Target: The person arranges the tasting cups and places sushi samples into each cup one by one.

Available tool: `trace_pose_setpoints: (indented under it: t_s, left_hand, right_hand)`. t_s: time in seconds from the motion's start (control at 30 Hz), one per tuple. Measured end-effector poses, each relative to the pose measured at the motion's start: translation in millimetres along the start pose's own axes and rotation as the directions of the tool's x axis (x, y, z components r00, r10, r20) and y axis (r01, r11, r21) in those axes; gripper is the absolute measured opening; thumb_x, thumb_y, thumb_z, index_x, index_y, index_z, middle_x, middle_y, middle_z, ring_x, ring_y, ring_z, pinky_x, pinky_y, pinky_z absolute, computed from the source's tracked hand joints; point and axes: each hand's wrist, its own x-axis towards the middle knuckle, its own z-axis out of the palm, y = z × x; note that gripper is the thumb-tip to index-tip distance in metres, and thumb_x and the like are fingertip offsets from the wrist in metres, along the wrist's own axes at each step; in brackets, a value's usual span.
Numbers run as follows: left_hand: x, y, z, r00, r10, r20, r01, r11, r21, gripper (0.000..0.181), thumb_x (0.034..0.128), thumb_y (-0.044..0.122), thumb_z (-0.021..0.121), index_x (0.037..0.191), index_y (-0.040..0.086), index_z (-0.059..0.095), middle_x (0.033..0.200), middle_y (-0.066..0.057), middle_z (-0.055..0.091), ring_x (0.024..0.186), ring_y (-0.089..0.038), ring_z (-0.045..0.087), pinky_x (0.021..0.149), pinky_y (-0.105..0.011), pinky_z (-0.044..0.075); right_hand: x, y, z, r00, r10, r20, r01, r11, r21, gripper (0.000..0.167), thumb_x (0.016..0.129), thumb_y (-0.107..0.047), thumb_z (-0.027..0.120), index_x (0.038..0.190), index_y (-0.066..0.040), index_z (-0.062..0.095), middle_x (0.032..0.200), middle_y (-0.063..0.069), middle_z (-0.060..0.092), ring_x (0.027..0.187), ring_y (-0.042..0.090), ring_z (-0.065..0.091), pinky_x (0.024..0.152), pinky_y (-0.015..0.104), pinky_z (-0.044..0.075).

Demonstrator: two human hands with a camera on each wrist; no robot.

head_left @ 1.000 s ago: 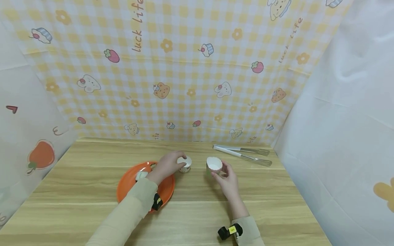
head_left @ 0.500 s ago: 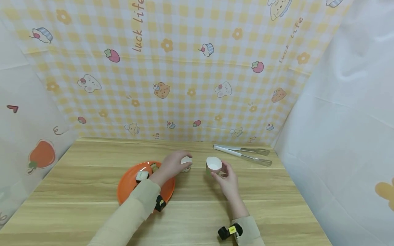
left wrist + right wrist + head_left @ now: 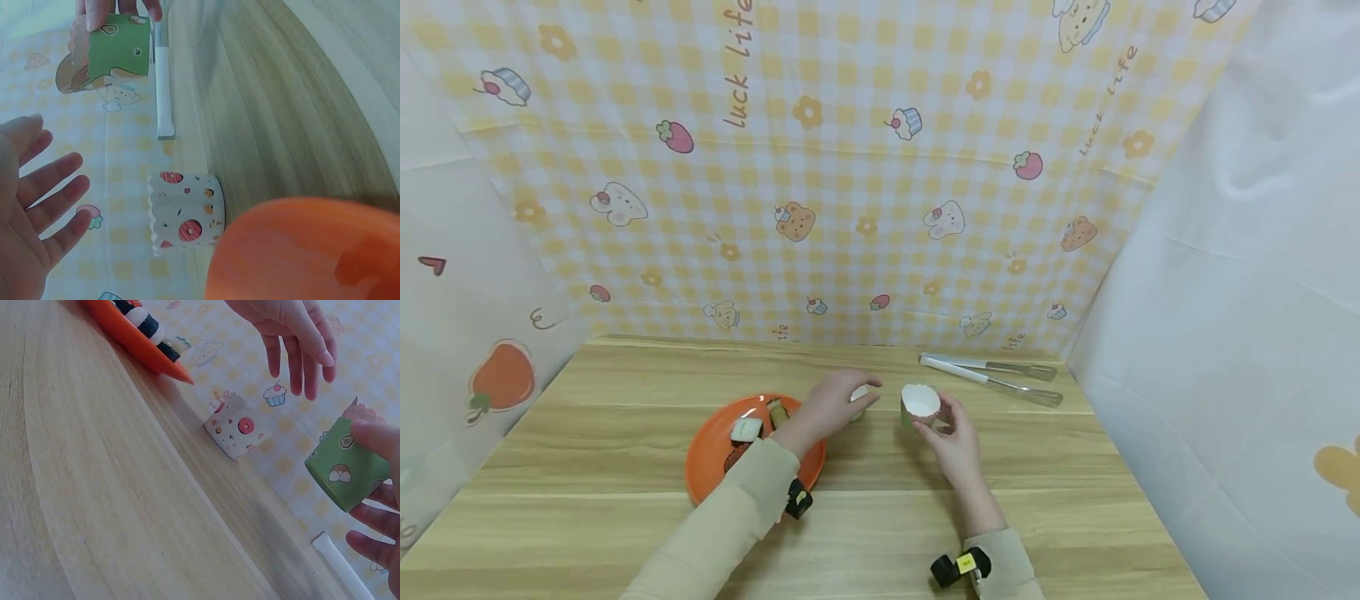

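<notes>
Right hand: your right hand (image 3: 955,437) grips the green cup, thumb on the near side and fingers bent round the other.
Green cup: this patterned cup (image 3: 350,465) is in your right hand, held up off the bench (image 3: 880,517) with its mouth upward – green outside with small pictures, white within, a pinkish scalloped rim.
Left hand: your left hand (image 3: 831,402) hangs over the bench by the white cup, fingers spread and relaxed, holding nothing; the left wrist view shows them apart from the cup.
White cup: the white cup (image 3: 185,212), printed with red rings, stands upright on the bench between the plate and the green cup; your left hand hides most of it in the head view.
Plate: the orange plate (image 3: 700,467) lies to your left, partly under your left forearm.
On the plate: you have a white-topped piece (image 3: 747,430), a yellowish piece (image 3: 777,412) and a reddish piece (image 3: 735,456) – the last partly covered by your sleeve.
Tongs: the tongs (image 3: 958,367) rest at the back right of the bench, arms spread, white handles towards the left.
Backdrop: a yellow-checked cloth (image 3: 850,167) hangs behind the bench.
</notes>
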Motion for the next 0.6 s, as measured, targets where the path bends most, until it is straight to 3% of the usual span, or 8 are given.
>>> trace_pose_setpoints:
  t_s: [0.6]
  left_hand:
    - [2.1, 12.6, 5.2, 0.995, 0.095, -0.032, -0.096, 0.995, -0.018, 0.032, 0.0931, 0.026, 0.065, 0.121, 0.012, 0.066, 0.122, -0.003, 0.064, 0.116, -0.020, 0.056, 0.100, -0.038, 0.044]
  right_hand:
    - [-0.6, 3, -2, 0.999, -0.028, 0.031, 0.028, 1.000, -0.005, 0.063, 0.079, -0.019, 0.079, 0.133, -0.005, 0.049, 0.127, 0.010, 0.058, 0.110, 0.026, 0.056, 0.088, 0.047, 0.046]
